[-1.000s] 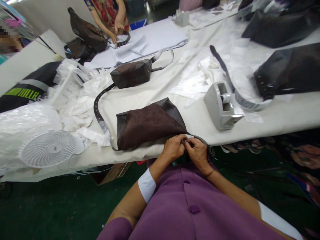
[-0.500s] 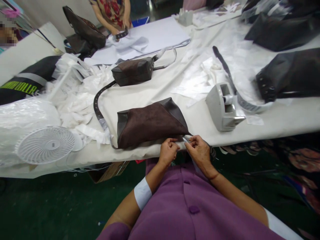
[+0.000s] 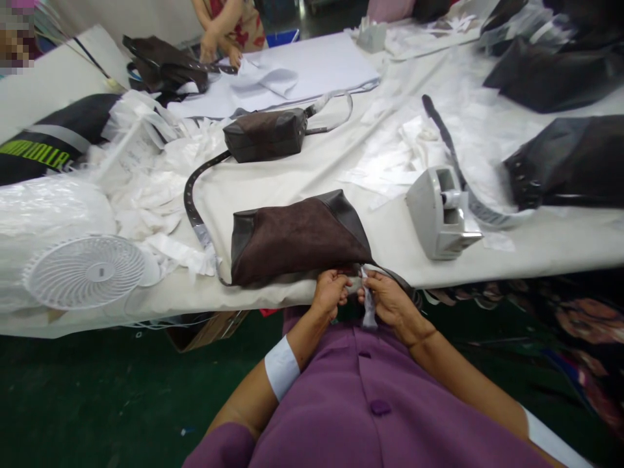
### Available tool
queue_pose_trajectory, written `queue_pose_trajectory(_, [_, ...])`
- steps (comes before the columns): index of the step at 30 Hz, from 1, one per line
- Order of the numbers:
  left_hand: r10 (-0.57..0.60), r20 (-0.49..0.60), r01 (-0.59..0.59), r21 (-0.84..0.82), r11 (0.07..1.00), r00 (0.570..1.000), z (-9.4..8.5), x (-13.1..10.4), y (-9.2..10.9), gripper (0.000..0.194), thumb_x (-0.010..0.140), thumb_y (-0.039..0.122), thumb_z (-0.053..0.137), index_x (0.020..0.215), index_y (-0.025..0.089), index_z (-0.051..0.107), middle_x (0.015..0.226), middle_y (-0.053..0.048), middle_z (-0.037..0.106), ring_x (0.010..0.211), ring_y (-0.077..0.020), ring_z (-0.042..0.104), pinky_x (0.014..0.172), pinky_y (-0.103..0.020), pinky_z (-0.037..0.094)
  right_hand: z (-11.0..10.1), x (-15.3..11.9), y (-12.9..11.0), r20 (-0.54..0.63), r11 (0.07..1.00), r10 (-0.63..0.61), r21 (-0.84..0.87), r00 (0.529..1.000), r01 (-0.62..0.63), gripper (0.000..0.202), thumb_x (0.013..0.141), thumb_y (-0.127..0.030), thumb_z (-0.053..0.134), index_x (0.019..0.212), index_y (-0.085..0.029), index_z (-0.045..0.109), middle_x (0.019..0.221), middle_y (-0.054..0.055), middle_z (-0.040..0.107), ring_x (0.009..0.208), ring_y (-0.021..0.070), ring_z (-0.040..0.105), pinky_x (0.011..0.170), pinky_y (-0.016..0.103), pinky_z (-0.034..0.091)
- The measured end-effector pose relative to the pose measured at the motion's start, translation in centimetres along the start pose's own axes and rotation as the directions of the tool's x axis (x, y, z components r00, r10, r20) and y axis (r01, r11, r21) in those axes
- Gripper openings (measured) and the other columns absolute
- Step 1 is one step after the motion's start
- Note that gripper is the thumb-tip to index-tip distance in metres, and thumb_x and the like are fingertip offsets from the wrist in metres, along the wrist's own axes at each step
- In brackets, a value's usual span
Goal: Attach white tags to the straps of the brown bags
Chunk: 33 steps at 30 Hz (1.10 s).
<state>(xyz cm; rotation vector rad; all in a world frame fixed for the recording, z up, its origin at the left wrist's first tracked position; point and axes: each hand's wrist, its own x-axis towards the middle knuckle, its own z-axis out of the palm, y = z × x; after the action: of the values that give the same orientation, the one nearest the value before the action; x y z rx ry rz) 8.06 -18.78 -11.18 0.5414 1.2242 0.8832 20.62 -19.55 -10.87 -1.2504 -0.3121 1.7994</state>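
A dark brown handbag (image 3: 299, 237) with black corner panels lies on its side at the table's near edge. Its studded strap (image 3: 192, 195) curls away to the left, partly covered in clear wrap. At the bag's near right corner my right hand (image 3: 387, 299) pinches a thin strip of clear plastic wrap (image 3: 369, 309), which dangles below the fingers. Close beside it, my left hand (image 3: 331, 292) is closed at the bag's lower edge, and whatever its fingertips grip is too small to make out.
A grey tape dispenser (image 3: 439, 214) stands to the right. A white fan (image 3: 92, 270) and crumpled wrapping (image 3: 151, 195) lie on the left. Another brown bag (image 3: 268, 135) sits behind mine, and black bags (image 3: 575, 162) lie at right. Across the table, a person's hands (image 3: 219, 49) handle a strap.
The plastic strip now hangs lower and shows longer beneath my right hand. My left hand stays near the bag's edge. The view has shifted slightly. The person opposite has moved their hands left.
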Motion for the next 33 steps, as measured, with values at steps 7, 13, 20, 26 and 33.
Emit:
queue_pose_trajectory(7, [-0.010, 0.008, 0.011, -0.006, 1.000, 1.000, -1.1, -0.8, -0.1, 0.034, 0.067, 0.018, 0.052, 0.100, 0.013, 0.054, 0.068, 0.003, 0.051, 0.035, -0.0012, 0.029, 0.034, -0.017, 0.015, 0.2, 0.7, -1.2, 0.089, 0.918, 0.201, 0.330, 0.975, -0.220, 0.006, 0.076, -0.011, 0.056, 0.073, -0.016, 0.054, 0.056, -0.001, 0.055, 0.045, 0.0076, 0.049, 0.042, 0.017, 0.043])
queue_pose_trajectory(13, [0.025, -0.036, -0.021, 0.103, 0.995, 0.999, -1.0, -0.7, -0.3, 0.033, 0.071, 0.020, 0.050, 0.103, 0.015, 0.056, 0.070, 0.003, 0.052, 0.036, -0.0023, 0.028, 0.034, -0.018, 0.018, 0.0, 1.5, -1.0, 0.087, 0.866, 0.309, 0.386, 0.947, -0.318, 0.014, 0.083, -0.011, 0.050, 0.071, -0.015, 0.052, 0.050, -0.003, 0.047, 0.040, 0.0058, 0.044, 0.039, 0.015, 0.040])
queue_pose_trajectory(20, [0.533, 0.235, -0.534, 0.666, 0.521, 0.813, 0.3, -1.2, 0.1, 0.038, 0.083, 0.013, 0.041, 0.112, 0.018, 0.064, 0.093, -0.006, 0.061, 0.088, -0.0146, 0.057, 0.083, -0.027, 0.047, 0.8, 1.7, -0.2, 0.032, 0.933, 0.184, 0.308, 0.982, -0.185, 0.014, 0.078, -0.009, 0.054, 0.066, -0.016, 0.055, 0.047, -0.003, 0.051, 0.038, 0.0066, 0.044, 0.036, 0.015, 0.040])
queue_pose_trajectory(26, [0.552, 0.343, -0.551, 0.791, 0.267, 0.760, 0.4, -1.5, -1.4, 0.043, 0.088, 0.016, 0.039, 0.128, 0.021, 0.053, 0.104, -0.009, 0.056, 0.089, -0.0165, 0.057, 0.081, -0.028, 0.048, 0.8, 1.8, 0.1, -0.045, 0.936, 0.151, 0.328, 0.987, -0.129, 0.014, 0.069, -0.010, 0.064, 0.060, -0.016, 0.055, 0.047, -0.002, 0.053, 0.040, 0.0070, 0.046, 0.036, 0.015, 0.041])
queue_pose_trajectory(33, [0.378, 0.558, -0.546, 0.824, -0.147, 0.739, -0.4, -2.0, 0.5, 0.043, 0.091, 0.029, 0.038, 0.133, 0.022, 0.047, 0.092, -0.013, 0.060, 0.083, -0.0226, 0.059, 0.069, -0.029, 0.048, 0.1, 1.3, 0.9, -0.043, 0.994, -0.100, 0.032, 0.994, 0.102, 0.022, 0.057, -0.027, 0.074, 0.061, -0.021, 0.053, 0.057, -0.001, 0.057, 0.050, 0.0143, 0.055, 0.042, 0.025, 0.050])
